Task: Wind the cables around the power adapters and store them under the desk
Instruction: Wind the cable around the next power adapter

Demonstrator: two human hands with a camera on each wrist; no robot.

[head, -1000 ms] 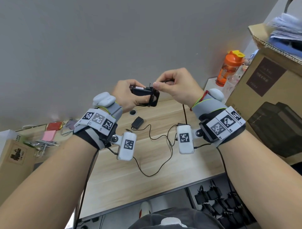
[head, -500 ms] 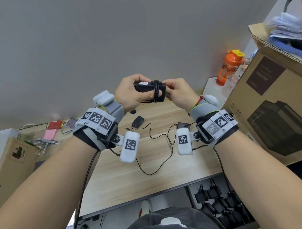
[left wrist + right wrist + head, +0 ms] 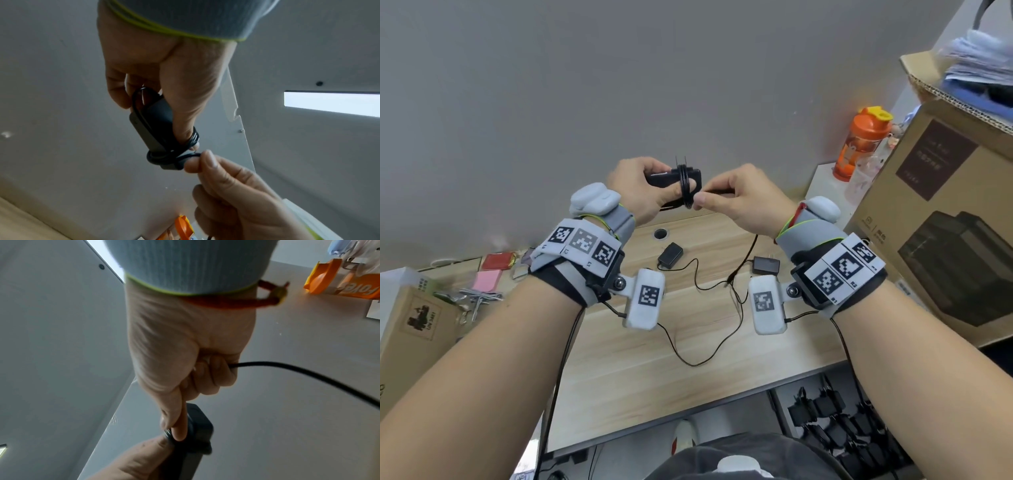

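Left hand (image 3: pixel 640 190) raised above the worktop (image 3: pixel 619 349), fingers and thumb curled round a black power adapter (image 3: pixel 671 178), thumb pressed over the cable turns. Several loops of black cable (image 3: pixel 686 192) wound tight around the adapter near its plug end, two prongs standing up from the top. Right hand (image 3: pixel 743 202) just beside it, closed on the cable: thumb and forefinger pinching the strand right at the coil, other fingers curled round the strand. Loose tail of the same cable dropping from under the right hand to the worktop.

Below, on the pale wood, a second power adapter (image 3: pixel 670 255) near a round cable hole (image 3: pixel 660 233), and a third adapter (image 3: pixel 766 265) beside the right wrist, both unwound, with thin leads trailing in loops across the surface. Under the worktop's front edge, lower right, a heap of black adapters (image 3: pixel 835 425); whether wound, not clear from here.

Orange bottle (image 3: pixel 863 144) at the back right, against the wall. Large cardboard box (image 3: pixel 945 219) at the right edge. Small cardboard box (image 3: pixel 417 318) and pink notes (image 3: pixel 487 280) at the far left.
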